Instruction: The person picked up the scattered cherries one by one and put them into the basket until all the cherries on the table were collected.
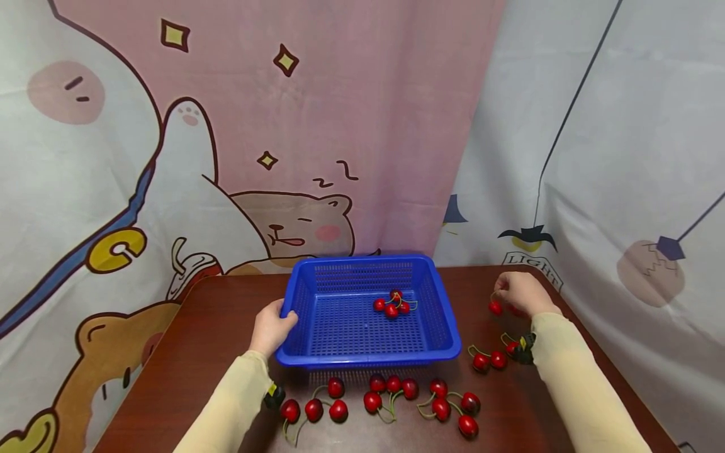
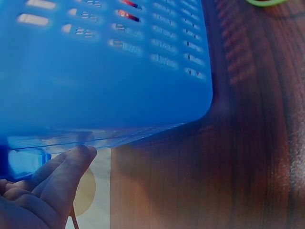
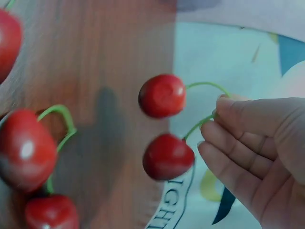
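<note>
My left hand (image 1: pixel 272 328) grips the left rim of a blue plastic basket (image 1: pixel 368 361), thumb over the edge; in the left wrist view its fingers (image 2: pixel 71 176) lie against the outside wall. Inside the basket, right of its middle, lies a small cluster of red cherries (image 1: pixel 391 311). Over the table's right side, my right hand (image 1: pixel 528 293) pinches the joined green stems of a pair of cherries (image 3: pixel 164 157) between thumb and fingertips. The two cherries hang apart from each other, above the tabletop. Below that hand, more cherries (image 1: pixel 481 362) rest on the wood.
Several stemmed cherries (image 1: pixel 314 410) lie in groups along the front of the brown table (image 1: pixel 212 327), between the basket and the near edge. A printed cartoon curtain (image 1: pixel 374 126) hangs right behind the table and along its right side.
</note>
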A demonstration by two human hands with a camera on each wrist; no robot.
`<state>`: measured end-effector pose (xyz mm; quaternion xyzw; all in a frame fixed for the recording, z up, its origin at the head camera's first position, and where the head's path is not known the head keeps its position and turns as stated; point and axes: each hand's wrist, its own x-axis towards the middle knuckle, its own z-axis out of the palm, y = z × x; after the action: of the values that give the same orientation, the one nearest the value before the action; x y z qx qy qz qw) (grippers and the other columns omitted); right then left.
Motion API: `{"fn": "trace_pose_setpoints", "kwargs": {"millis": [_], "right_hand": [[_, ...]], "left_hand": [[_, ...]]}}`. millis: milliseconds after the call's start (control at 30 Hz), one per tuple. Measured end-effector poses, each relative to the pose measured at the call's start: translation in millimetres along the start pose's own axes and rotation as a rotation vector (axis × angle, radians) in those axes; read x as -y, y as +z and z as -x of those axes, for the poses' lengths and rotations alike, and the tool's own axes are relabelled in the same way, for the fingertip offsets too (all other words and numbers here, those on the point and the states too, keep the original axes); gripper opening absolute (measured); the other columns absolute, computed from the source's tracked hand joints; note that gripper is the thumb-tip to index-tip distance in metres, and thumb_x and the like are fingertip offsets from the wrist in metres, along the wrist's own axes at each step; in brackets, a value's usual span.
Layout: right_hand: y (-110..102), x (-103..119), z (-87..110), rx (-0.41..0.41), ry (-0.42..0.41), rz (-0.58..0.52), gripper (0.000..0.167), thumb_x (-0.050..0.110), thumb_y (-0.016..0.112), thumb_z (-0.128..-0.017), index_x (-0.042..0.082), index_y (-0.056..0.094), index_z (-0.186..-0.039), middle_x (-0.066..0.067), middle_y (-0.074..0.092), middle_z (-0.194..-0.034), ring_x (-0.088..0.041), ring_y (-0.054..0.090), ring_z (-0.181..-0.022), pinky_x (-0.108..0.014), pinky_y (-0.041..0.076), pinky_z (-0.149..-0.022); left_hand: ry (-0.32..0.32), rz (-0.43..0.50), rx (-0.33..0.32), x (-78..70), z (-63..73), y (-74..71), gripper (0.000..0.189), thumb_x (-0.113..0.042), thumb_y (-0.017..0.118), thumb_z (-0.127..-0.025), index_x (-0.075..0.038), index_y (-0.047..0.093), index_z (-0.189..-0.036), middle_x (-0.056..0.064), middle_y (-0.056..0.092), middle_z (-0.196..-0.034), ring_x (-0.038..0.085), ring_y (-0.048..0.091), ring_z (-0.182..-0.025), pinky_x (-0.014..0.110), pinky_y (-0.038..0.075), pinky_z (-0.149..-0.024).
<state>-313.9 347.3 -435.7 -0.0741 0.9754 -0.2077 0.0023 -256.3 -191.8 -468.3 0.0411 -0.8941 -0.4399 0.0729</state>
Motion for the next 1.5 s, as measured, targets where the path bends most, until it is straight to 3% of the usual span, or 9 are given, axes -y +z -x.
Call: {"fn": "trace_pose_setpoints", "kwargs": {"millis": [200,433,667,833,1267,1500], "right_hand": [[-8,17,-4.1,-0.052,-0.009,-0.085,0.007,0.013,0.066,-0.092,0.006,0.069,-0.092,-0.006,0.067,-0.081,-0.022,0.057,-0.071,-0.038,0.050,-0.066],[-18,38,-7.9,-0.167,-0.099,-0.089,0.009,0.016,0.069,-0.092,0.007,0.071,-0.094,-0.008,0.069,-0.089,-0.026,0.058,-0.079,-0.043,0.050,-0.072],[-34,71,-6.9,-0.217,-0.166,-0.118,0.011,0.017,0.068,-0.094,0.008,0.072,-0.098,-0.008,0.070,-0.092,-0.027,0.062,-0.084,-0.047,0.051,-0.076],[-42,99,-7.4,-0.244,-0.218,-0.149,0.010,0.016,0.068,-0.094,0.008,0.072,-0.099,-0.006,0.070,-0.090,-0.025,0.062,-0.082,-0.043,0.051,-0.074],[-29,157,-21.2,-0.188,-0.326,-0.247,0.005,0.015,0.071,-0.092,0.011,0.073,-0.093,0.000,0.069,-0.084,-0.018,0.062,-0.074,-0.032,0.053,-0.067],[-10,173,-31.1,-0.135,-0.363,-0.271,0.005,0.015,0.071,-0.091,0.010,0.073,-0.091,0.002,0.070,-0.082,-0.016,0.064,-0.074,-0.036,0.053,-0.071]], "left_hand": [[0.000,0.000,-0.004,0.6,0.1,-0.7,0.043,-0.011,0.058,-0.092,0.011,0.057,-0.128,0.027,0.066,-0.113,0.037,0.066,-0.097,0.053,0.054,-0.085],[0.002,0.000,-0.002,-0.2,0.3,-1.3,0.042,-0.011,0.058,-0.092,0.011,0.057,-0.128,0.027,0.066,-0.114,0.036,0.066,-0.098,0.053,0.053,-0.086],[0.005,-0.003,-0.002,-0.3,-0.2,-1.8,0.043,-0.011,0.059,-0.091,0.011,0.057,-0.128,0.027,0.067,-0.113,0.036,0.066,-0.097,0.052,0.053,-0.086],[0.002,0.000,-0.001,-0.8,-0.1,-2.4,0.043,-0.011,0.058,-0.092,0.012,0.056,-0.128,0.028,0.066,-0.114,0.037,0.066,-0.098,0.053,0.053,-0.086],[0.002,0.004,-0.003,-0.7,0.9,-1.8,0.042,-0.010,0.058,-0.092,0.012,0.057,-0.127,0.027,0.067,-0.111,0.035,0.067,-0.095,0.051,0.054,-0.084],[0.004,0.006,-0.001,-0.1,0.9,-0.6,0.042,-0.011,0.058,-0.091,0.011,0.058,-0.127,0.026,0.067,-0.111,0.035,0.067,-0.094,0.051,0.055,-0.083]]}}
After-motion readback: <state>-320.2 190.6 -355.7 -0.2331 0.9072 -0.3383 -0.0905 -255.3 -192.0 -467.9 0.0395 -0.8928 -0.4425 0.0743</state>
